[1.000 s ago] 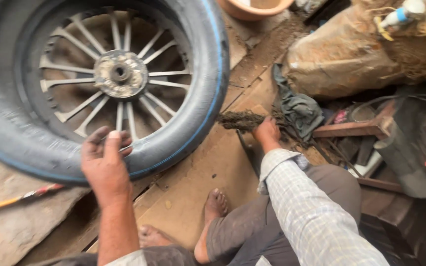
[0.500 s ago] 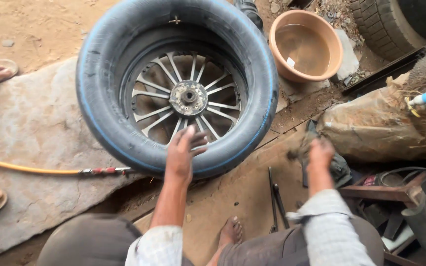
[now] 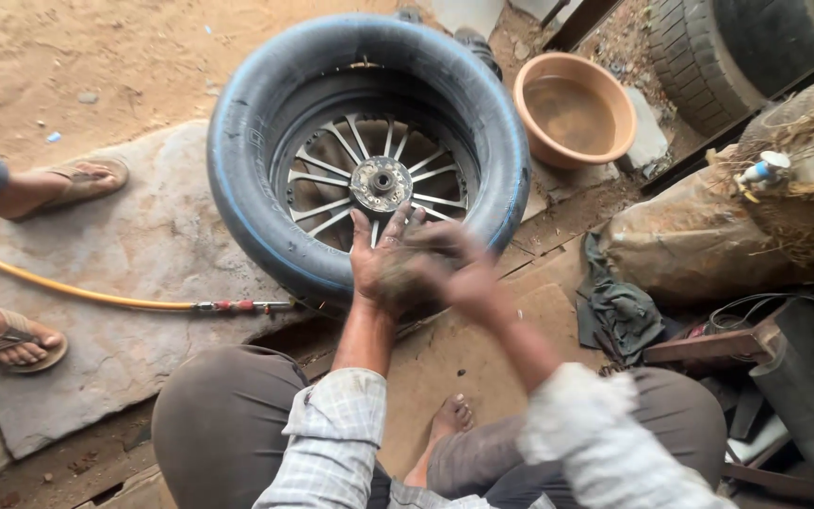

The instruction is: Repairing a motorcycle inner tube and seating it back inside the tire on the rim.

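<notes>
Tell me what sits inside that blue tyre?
Inside the blue tyre sits a spoked metal wheel with a round hub. The left hand and blurred right hand cover its lower spokes.

Head camera, looking steeply down from above a crouching person.

The single view faces forward and down over the person's knees, close to both hands: left hand [image 3: 376, 259] and blurred right hand [image 3: 459, 273] sit at centre frame. The tyre on its spoked wheel [image 3: 369, 151] fills the upper middle, a clay bowl [image 3: 574, 108] lies upper right, and another person's sandalled feet [image 3: 58, 184] edge in at left.
</notes>
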